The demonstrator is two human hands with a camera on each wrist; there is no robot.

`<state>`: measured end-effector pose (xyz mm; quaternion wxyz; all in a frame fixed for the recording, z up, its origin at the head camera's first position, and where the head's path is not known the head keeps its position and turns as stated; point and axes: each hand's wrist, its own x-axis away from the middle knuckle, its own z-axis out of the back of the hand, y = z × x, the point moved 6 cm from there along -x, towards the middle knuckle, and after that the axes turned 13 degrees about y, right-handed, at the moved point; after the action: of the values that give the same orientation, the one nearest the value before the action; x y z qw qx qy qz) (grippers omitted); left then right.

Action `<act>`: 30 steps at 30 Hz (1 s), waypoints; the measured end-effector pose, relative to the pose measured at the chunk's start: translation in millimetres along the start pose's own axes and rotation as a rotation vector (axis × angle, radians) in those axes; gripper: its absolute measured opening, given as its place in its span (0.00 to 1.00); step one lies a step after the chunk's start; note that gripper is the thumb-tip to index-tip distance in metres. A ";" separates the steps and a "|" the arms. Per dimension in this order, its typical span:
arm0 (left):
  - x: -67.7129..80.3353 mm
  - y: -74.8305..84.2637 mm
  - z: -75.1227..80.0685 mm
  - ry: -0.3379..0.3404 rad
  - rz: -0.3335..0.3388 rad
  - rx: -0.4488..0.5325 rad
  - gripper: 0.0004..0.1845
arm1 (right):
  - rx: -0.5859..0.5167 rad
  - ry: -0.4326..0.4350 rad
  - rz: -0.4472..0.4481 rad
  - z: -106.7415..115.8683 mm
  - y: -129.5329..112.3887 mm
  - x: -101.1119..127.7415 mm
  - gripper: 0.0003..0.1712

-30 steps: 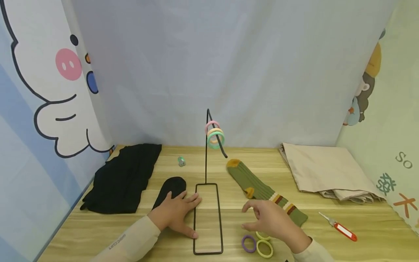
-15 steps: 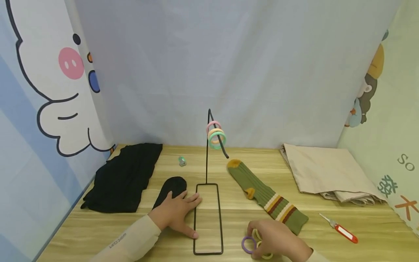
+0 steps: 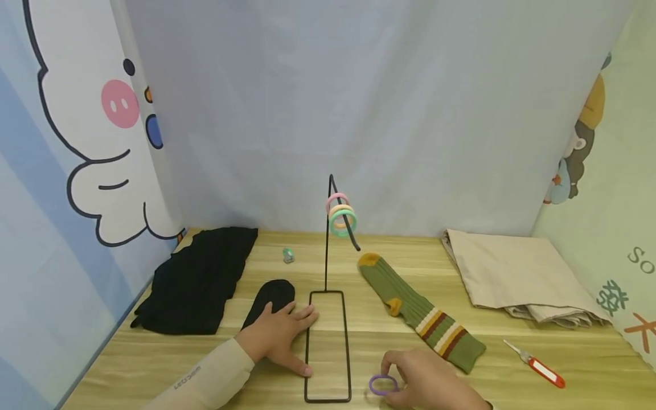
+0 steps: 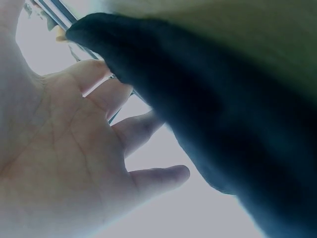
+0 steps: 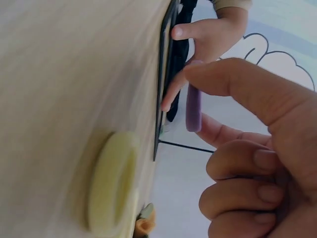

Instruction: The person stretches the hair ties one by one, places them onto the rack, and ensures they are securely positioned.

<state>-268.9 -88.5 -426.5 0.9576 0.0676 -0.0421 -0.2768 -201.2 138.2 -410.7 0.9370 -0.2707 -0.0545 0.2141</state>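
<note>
Purple ring (image 3: 382, 384) pinched, right hand (image 3: 427, 382).

We see our right hand (image 5: 257, 163) up close, filling the right side of the picture, its thumb and a finger pinching a purple hair ring (image 5: 193, 106) lifted off the wooden table (image 5: 64, 64). 1 pale yellow ring (image 5: 113, 183) lies flat on the wood just below. Beyond, our left hand (image 5: 210, 37) rests its fingers on the black wire frame (image 5: 166, 74), beside a dark cloth
</note>
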 end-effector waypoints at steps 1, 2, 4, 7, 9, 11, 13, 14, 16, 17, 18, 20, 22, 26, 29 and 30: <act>0.2 0.2 0.3 -0.001 0.001 0.001 0.57 | 0.003 0.007 0.002 1.1 -2.7 0.4 0.11; 0.4 0.5 0.5 -0.002 0.002 0.002 0.57 | 0.005 0.019 0.006 2.7 -5.6 0.6 0.11; 0.8 1.0 1.3 -0.005 0.005 0.002 0.57 | 0.019 0.053 0.029 6.4 -11.6 0.7 0.11; 1.1 1.4 2.3 -0.007 0.009 0.002 0.57 | 0.011 0.098 0.061 11.9 -20.2 1.1 0.11; 1.1 1.3 2.4 -0.008 0.010 0.002 0.57 | 0.008 0.123 0.081 15.2 -25.5 1.2 0.11; 0.9 1.1 1.6 -0.008 0.009 0.005 0.57 | 0.000 0.142 0.092 18.6 -30.0 1.5 0.11; 0.6 0.5 0.0 -0.007 0.007 0.008 0.57 | 0.004 0.170 0.112 22.5 -34.9 1.7 0.13; 0.5 0.2 -1.0 -0.007 0.005 0.009 0.57 | 0.003 0.186 0.122 24.4 -37.2 1.7 0.13; 0.0 -0.9 -3.4 -0.006 0.002 0.011 0.57 | 0.007 0.234 0.161 28.7 -43.5 2.0 0.14; -0.3 -1.5 -4.6 -0.004 0.001 0.009 0.57 | 0.015 0.269 0.194 31.2 -47.6 2.3 0.15; -0.5 -2.1 -5.4 -0.003 -0.001 0.008 0.57 | 0.024 0.313 0.233 34.1 -52.1 2.4 0.16; -1.3 -3.4 -7.0 0.000 -0.003 0.003 0.58 | 0.042 0.402 0.310 40.4 -61.6 2.8 0.17; -2.1 -4.3 -7.9 0.002 -0.006 -0.002 0.58 | 0.056 0.498 0.385 48.3 -72.1 3.4 0.19; -3.1 -5.1 -8.0 -0.004 -0.005 -0.012 0.58 | 0.038 0.654 0.489 65.8 -91.1 3.7 0.22; -3.6 -5.0 -7.4 -0.007 -0.002 -0.019 0.58 | 0.019 0.759 0.561 79.7 -103.7 4.2 0.21; -3.6 -5.0 -7.3 -0.007 -0.002 -0.020 0.58 | 0.015 0.790 0.583 84.3 -107.5 4.6 0.19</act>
<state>-273.7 -89.9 -434.6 0.9578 0.0571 -0.0429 -0.2783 -175.4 99.1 -282.3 0.7888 -0.3285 0.3848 0.3489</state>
